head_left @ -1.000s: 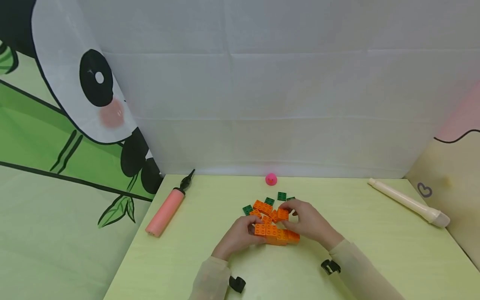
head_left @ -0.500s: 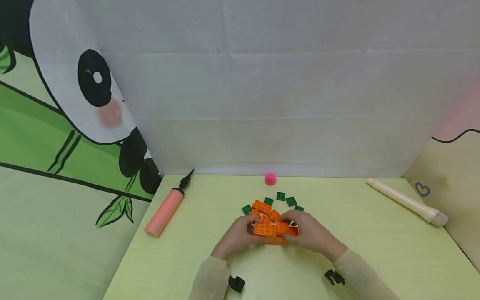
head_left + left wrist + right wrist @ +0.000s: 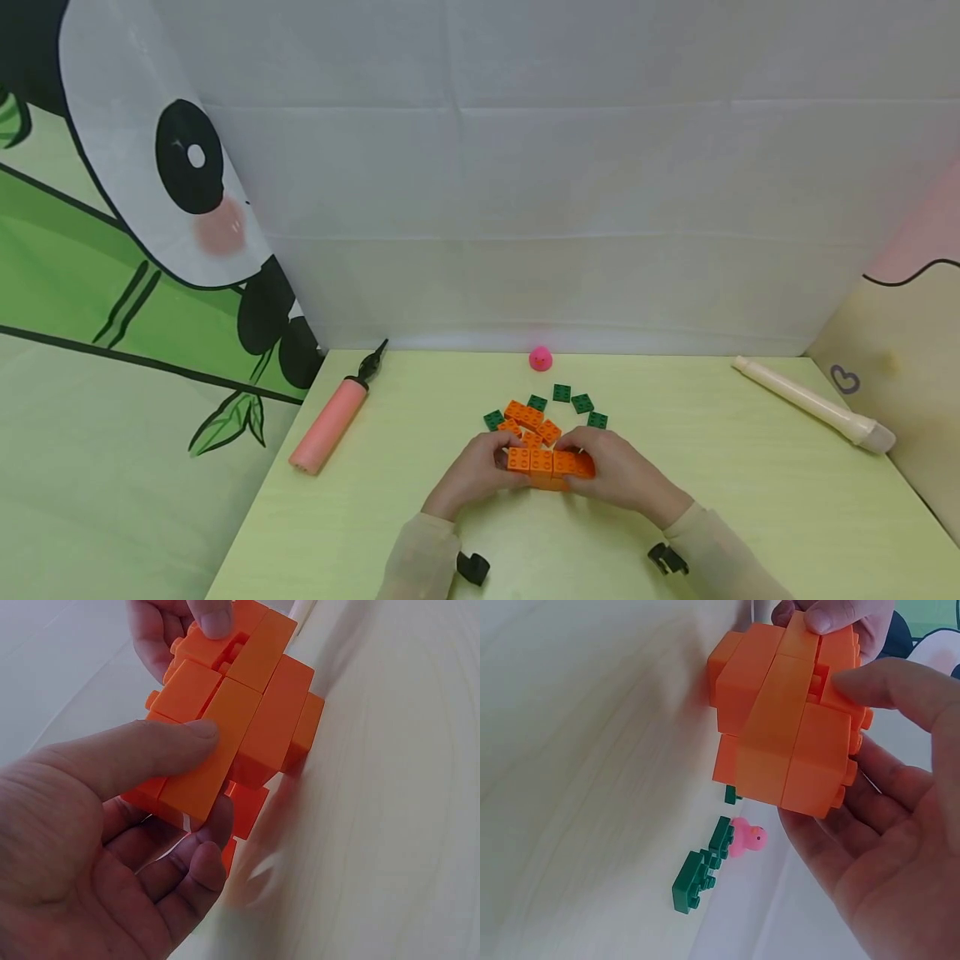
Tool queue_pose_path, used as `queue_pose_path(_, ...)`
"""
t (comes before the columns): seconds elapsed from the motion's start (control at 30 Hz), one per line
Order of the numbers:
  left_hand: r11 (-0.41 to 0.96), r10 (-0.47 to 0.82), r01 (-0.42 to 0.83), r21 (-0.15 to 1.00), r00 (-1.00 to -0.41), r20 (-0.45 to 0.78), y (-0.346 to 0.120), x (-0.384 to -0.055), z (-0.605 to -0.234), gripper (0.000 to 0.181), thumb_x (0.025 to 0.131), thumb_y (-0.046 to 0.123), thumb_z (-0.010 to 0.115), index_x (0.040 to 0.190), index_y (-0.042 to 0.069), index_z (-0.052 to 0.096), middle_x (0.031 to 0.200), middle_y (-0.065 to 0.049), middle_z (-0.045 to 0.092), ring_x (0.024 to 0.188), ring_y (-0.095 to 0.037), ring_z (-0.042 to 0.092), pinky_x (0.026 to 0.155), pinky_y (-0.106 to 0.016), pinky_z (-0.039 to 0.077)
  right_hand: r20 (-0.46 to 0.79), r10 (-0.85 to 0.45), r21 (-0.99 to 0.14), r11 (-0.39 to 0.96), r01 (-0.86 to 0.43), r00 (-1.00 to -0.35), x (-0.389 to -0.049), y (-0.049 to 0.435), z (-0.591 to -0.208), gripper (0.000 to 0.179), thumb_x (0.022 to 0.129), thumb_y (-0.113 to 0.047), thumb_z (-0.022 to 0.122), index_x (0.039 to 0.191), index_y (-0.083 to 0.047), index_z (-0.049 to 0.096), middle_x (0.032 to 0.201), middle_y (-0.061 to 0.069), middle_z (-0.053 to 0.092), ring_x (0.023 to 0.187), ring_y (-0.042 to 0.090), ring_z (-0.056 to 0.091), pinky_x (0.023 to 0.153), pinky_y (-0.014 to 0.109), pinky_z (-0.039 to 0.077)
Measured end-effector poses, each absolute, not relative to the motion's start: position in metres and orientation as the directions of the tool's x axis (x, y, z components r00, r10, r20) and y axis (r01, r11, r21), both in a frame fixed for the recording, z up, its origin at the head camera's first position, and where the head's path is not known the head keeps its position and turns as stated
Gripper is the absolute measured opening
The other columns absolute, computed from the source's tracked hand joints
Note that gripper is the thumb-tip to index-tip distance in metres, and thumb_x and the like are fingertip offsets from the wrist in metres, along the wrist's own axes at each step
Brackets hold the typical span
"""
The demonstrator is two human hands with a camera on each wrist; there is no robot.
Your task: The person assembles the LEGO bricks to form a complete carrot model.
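Observation:
A stepped block of joined orange toy building bricks stands low over the table in the head view. My left hand grips its left end. In the left wrist view, the left thumb lies along the side of the upper row, with fingers curled at the opposite side. My right hand pinches an orange brick at the right part of the top row. A narrow gap with studs showing runs by the right thumb in the right wrist view.
Loose orange bricks lie just behind the block. Several green bricks curve around them. Farther back sits a pink toy duck. A pink hand pump lies at left, and a cream tube at right.
My right hand has brought an orange brick from behind the block toward me and down onto its top row. The left hand keeps its grip. Green bricks at right have come into sight.

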State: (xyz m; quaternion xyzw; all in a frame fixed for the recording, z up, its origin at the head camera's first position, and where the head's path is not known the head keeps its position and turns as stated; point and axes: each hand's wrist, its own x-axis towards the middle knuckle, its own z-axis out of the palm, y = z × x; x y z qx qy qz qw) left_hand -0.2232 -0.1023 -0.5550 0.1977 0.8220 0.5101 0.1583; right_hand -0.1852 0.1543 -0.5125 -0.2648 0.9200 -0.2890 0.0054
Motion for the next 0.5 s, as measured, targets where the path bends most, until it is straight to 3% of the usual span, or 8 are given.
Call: queue_pose_path(0.5, 0.416, 0.476, 0.154, 0.896, -0.877, -0.070, -0.1019, -0.2228, -0.5546, 0.036, 0.082, 0.014, 0.091, 0.112, 0.012, 0.071, 0.096, 0.001, 0.065, 0.080, -0.019, 0.058, 0.068, -0.029, 0.049, 0.146, -0.492, -0.505, 0.709, -0.492, -0.858, -0.1858, 0.1530, -0.5141, 0.032, 0.083, -0.011, 0.083, 0.113, -0.010, 0.073, 0.108, -0.004, 0.071, 0.094, 0.013, 0.062, 0.088, 0.039, 0.056)
